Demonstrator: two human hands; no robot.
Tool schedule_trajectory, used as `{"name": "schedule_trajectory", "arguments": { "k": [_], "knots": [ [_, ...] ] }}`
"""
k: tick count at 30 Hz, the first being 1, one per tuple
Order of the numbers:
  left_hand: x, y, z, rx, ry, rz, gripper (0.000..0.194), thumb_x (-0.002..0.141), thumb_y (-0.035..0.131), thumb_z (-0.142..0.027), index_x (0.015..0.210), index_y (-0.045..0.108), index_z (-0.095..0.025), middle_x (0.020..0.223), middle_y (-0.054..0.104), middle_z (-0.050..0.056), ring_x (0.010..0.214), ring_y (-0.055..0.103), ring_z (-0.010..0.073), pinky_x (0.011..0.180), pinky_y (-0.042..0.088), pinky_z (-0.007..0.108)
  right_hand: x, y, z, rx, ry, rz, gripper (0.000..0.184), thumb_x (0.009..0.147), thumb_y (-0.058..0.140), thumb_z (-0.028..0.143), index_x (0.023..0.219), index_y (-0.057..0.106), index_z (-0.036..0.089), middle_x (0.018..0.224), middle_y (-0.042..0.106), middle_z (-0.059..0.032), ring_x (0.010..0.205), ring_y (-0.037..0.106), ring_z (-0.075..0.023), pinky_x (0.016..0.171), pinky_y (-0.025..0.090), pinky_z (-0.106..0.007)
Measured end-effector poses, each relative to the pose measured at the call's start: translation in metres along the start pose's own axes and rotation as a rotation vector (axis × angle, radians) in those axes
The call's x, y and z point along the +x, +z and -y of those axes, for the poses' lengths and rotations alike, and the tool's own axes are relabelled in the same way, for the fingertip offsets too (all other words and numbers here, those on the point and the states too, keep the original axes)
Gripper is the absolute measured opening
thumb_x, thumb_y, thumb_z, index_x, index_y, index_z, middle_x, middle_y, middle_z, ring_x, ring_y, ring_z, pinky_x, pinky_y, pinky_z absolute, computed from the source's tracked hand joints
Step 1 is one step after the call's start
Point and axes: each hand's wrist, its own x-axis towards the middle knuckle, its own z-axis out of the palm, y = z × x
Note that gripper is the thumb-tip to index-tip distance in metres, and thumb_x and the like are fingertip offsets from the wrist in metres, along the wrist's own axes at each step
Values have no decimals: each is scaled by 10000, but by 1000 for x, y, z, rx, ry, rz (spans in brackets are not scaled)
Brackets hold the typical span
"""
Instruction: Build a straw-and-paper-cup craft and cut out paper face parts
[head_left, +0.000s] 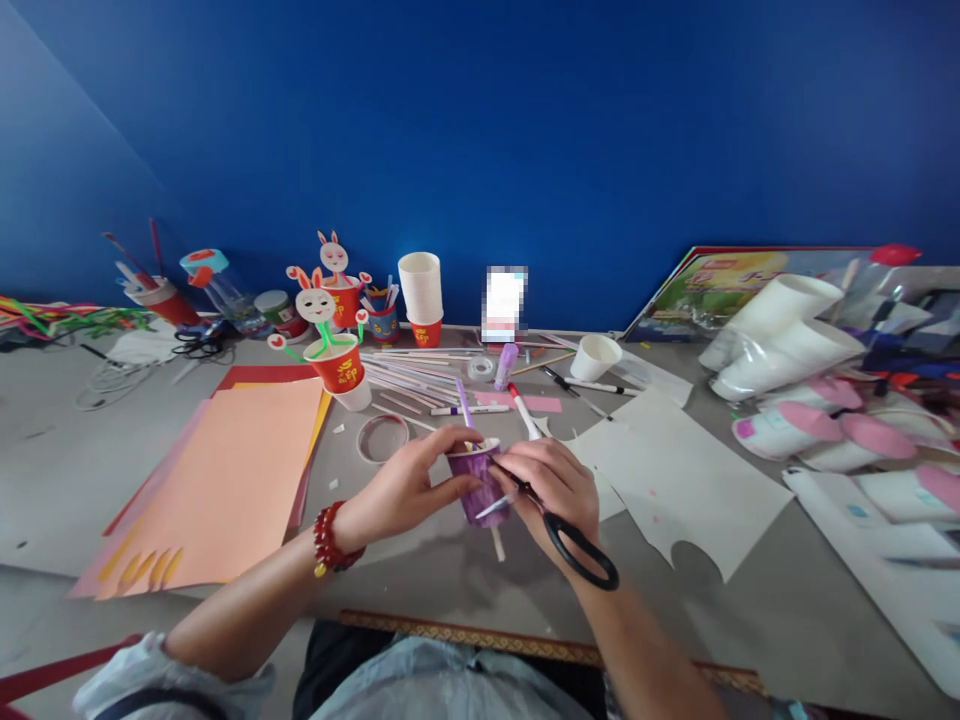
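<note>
A small purple paper cup [469,503] is gripped between the thumb and fingers of my left hand [405,482]. One purple stick [464,400] rises above its rim, and a pale stick end [499,544] shows below its base. My right hand [559,478] is closed around a pair of scissors [576,550] with black handles. Their blades point left across the front of the cup, and whether they touch it I cannot tell. The right fingertips are at the cup's right side. What lies inside the cup is mostly hidden.
Coloured paper sheets [232,470] lie on the left, and a cut white sheet [675,470] on the right. A tape roll [382,438], paper straws [412,375] and markers [525,410] are ahead. Behind stand a rabbit-decorated red cup [337,368] and stacked white cups [420,290].
</note>
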Motion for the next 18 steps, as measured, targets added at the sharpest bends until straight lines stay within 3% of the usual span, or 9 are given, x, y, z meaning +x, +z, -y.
{"name": "schedule_trajectory", "arguments": {
  "k": [4,7,10,13,18],
  "knots": [
    [-5,14,6,29,47,-167,459,916,635,-217,1346,476,-253,1102,678,73,992,663,201,865,531,323,-2,1,0,-2,16,-29,144,893,666,147,992,693,248,845,735,-61,760,682,-217,728,561,-364],
    [-5,22,11,141,144,-305,285,903,631,-173,1169,546,-228,1024,673,65,964,656,204,881,521,346,-4,4,1,18,11,-64,142,882,685,138,965,676,253,830,735,-59,737,684,-207,690,564,-341],
    [-3,25,13,210,246,-313,176,899,623,-149,1053,574,-218,974,688,63,989,646,219,928,501,373,-5,7,2,37,12,-67,153,873,698,127,955,657,250,859,744,-64,750,687,-203,707,567,-338],
    [-1,26,14,184,258,-321,130,905,616,-141,1009,587,-214,939,695,59,958,645,211,893,510,355,-7,10,4,59,28,-60,154,876,685,119,961,636,238,861,742,-66,766,688,-199,716,558,-328],
    [0,31,18,152,267,-373,111,893,624,-125,945,596,-219,853,700,34,839,649,191,865,511,363,-10,13,12,74,186,13,85,911,612,164,879,612,243,751,710,-39,668,657,-185,646,509,-302]
  ]
}}
